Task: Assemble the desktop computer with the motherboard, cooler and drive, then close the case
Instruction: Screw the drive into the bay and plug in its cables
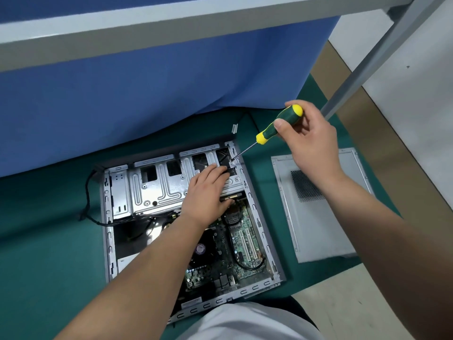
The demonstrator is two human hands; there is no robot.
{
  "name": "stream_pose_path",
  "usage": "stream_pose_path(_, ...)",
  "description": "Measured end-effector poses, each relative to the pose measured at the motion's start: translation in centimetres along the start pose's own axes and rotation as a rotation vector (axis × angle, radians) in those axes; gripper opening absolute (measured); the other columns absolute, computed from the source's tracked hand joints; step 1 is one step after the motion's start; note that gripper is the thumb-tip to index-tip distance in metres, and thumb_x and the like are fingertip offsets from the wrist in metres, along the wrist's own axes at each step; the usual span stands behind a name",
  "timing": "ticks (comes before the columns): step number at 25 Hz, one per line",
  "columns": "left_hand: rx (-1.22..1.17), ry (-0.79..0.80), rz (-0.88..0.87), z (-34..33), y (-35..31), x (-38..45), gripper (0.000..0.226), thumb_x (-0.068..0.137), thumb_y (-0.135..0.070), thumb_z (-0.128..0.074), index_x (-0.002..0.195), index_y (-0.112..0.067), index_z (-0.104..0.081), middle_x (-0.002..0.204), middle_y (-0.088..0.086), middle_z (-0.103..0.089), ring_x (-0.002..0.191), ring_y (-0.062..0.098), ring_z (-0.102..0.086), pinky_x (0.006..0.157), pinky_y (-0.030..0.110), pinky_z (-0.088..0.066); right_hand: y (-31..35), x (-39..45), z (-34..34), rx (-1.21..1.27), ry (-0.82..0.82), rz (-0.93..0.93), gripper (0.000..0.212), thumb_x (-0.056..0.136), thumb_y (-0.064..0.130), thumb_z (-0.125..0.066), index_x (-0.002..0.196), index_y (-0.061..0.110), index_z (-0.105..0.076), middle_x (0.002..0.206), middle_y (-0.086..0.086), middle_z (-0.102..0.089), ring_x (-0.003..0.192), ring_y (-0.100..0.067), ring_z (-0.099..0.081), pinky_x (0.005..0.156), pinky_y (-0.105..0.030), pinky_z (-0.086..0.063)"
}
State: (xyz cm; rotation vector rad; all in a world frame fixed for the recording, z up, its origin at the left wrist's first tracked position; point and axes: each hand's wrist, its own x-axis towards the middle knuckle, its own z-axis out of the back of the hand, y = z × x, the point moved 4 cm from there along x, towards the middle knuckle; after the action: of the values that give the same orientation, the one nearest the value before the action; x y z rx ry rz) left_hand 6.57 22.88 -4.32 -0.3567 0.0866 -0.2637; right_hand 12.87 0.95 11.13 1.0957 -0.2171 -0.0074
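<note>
1. Lying flat on its side, the open computer case sits on a green mat over the tabletop, its inside facing up.
2. Metal drive cage fills the far half of the case; motherboard shows in the near half, partly hidden by the left forearm.
3. Left hand rests palm-down on the drive cage's right end, fingers straight and spread flat, holding nothing.
4. Right hand is raised above the case's far right corner, fingers curled round the green-and-yellow handle of a screwdriver.
5. Screwdriver is tilted, shaft running down-left; its tip meets a screw at the cage's far right corner, just beside the left fingertips.
6. Grey side panel lies flat on the mat to the right of the case, apart from it, with a perforated vent patch near its far end.
7. Black cables loop out past the case's left edge.
8. Blue cloth hangs behind the case.
</note>
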Motion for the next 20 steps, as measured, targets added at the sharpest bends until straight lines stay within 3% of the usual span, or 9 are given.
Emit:
stream_pose_path(3, -0.007, -0.006, 0.012, 0.0, 0.0, 0.0, 0.076, 0.086, -0.051, -0.072, 0.151, -0.024, -0.045, 0.160, -0.008, -0.037, 0.152, 0.017, -0.022, 0.121, 0.039, -0.020, 0.5, 0.5, -0.7, -0.111, 0.043, 0.080, 0.036, 0.090, 0.039, -0.073, 0.123, 0.027, -0.064, 0.083, 0.028, -0.064, 0.073, 0.001, -0.062, 0.075, -0.016, -0.049)
stream_pose_path(6, -0.029, -0.010, 0.018, 0.0, 0.0, 0.0, 0.076, 0.085, -0.051, -0.073, 0.151, -0.025, -0.045, 0.160, -0.009, -0.038, 0.152, 0.017, -0.023, 0.120, 0.039, -0.021, 0.9, 0.7, -1.5, -0.182, 0.083, 0.141, 0.036, 0.091, 0.038, -0.072, 0.125, 0.026, -0.064, 0.078, 0.033, -0.060, 0.067, 0.003, -0.058, 0.070, -0.006, -0.040)
stream_pose_path(20, -0.047, -0.031, 0.023, -0.1, 0.1, 0.0, 0.074, 0.085, -0.051, -0.073, 0.149, -0.024, -0.048, 0.159, -0.008, -0.039, 0.151, 0.017, -0.023, 0.120, 0.039, -0.020, 2.2, 0.9, -2.9, -0.294, 0.183, 0.237, 0.039, 0.092, 0.040, -0.070, 0.127, 0.028, -0.062, 0.083, 0.022, -0.060, 0.076, 0.002, -0.059, 0.074, -0.005, -0.041)
